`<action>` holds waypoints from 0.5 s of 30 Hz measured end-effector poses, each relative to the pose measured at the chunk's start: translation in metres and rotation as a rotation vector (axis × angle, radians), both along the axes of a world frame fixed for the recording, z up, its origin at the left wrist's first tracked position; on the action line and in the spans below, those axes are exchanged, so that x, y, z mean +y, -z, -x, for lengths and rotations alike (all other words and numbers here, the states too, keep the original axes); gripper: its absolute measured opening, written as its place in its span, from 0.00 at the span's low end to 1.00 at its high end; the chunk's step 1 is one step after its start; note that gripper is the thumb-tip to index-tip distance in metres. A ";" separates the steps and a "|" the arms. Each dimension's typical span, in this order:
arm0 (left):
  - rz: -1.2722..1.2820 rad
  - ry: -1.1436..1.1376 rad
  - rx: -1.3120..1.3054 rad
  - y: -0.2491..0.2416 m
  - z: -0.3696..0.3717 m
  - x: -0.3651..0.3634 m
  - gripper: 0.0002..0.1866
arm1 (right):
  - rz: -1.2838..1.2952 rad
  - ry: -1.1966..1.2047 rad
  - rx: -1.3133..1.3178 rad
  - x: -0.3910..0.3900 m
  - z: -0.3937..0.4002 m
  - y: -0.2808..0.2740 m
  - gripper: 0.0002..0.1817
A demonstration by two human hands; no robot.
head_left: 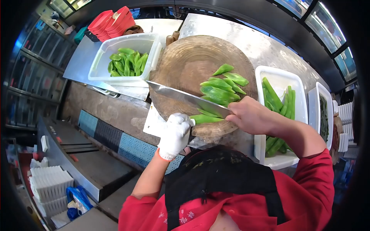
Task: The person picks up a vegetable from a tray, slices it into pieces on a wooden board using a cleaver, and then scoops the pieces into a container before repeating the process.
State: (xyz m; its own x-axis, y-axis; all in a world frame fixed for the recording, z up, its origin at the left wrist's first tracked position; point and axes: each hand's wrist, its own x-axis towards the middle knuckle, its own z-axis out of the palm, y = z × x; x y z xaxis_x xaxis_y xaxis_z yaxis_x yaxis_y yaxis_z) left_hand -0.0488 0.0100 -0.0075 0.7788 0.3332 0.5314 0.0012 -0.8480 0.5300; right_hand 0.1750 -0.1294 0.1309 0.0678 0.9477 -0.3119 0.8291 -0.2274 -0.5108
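Observation:
My right hand (246, 115) is closed around the handle of a long, wide-bladed kitchen knife (181, 96), whose blade points left across a round wooden chopping block (181, 54). In a white glove, my left hand (175, 134) is closed on the near end of a green vegetable stem (208, 118), close below the blade. A thin slice lies between the stem and the blade. Beyond the knife, several slanted green slices (219, 92) lie loosely grouped on the block. The fingertips of my left hand are partly hidden by the glove's angle.
A clear plastic tub (94, 69) of cut green slices stands left of the block. To the right, a white tub (262, 71) holds whole green stems, beside another white container (314, 98) with dark greens. Red baskets (115, 23) sit at the back left.

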 end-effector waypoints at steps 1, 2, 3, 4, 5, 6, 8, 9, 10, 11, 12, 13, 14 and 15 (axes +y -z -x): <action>0.000 0.006 0.002 -0.001 0.003 -0.004 0.13 | -0.050 -0.048 0.011 -0.004 0.000 0.003 0.15; -0.009 0.002 0.002 -0.004 0.005 -0.009 0.14 | -0.049 -0.042 0.015 -0.007 0.001 0.003 0.15; -0.018 -0.003 0.002 -0.006 0.007 -0.013 0.15 | -0.004 -0.026 0.019 -0.009 0.004 -0.001 0.15; -0.032 -0.013 -0.070 0.001 0.007 -0.014 0.17 | 0.041 -0.010 0.023 -0.011 0.006 -0.003 0.16; -0.029 -0.009 -0.068 0.003 0.006 -0.013 0.17 | 0.043 -0.005 0.025 -0.013 0.006 -0.002 0.16; -0.011 0.010 -0.047 0.004 0.006 -0.013 0.17 | 0.037 -0.032 0.015 -0.013 0.006 0.000 0.16; 0.008 0.028 -0.030 0.006 0.005 -0.012 0.18 | 0.031 -0.059 0.001 -0.012 0.007 -0.003 0.16; -0.015 0.032 -0.049 0.006 0.004 -0.013 0.19 | 0.107 -0.060 -0.016 -0.010 0.009 -0.008 0.15; -0.037 0.034 -0.068 0.007 0.003 -0.014 0.19 | 0.184 -0.062 -0.034 -0.008 0.010 -0.011 0.14; -0.034 0.028 -0.069 0.008 0.002 -0.014 0.19 | 0.186 -0.068 -0.036 -0.006 0.010 -0.012 0.14; -0.062 0.030 -0.086 0.008 0.001 -0.014 0.17 | 0.207 -0.082 -0.055 -0.004 0.011 -0.013 0.13; -0.089 0.030 -0.103 0.009 0.001 -0.015 0.15 | 0.227 -0.097 -0.075 -0.002 0.012 -0.013 0.12; -0.084 0.020 -0.102 0.009 0.002 -0.016 0.15 | 0.233 -0.107 -0.075 0.000 0.014 -0.014 0.12; -0.091 0.012 -0.089 0.007 0.003 -0.017 0.16 | 0.251 -0.116 -0.084 0.003 0.016 -0.015 0.10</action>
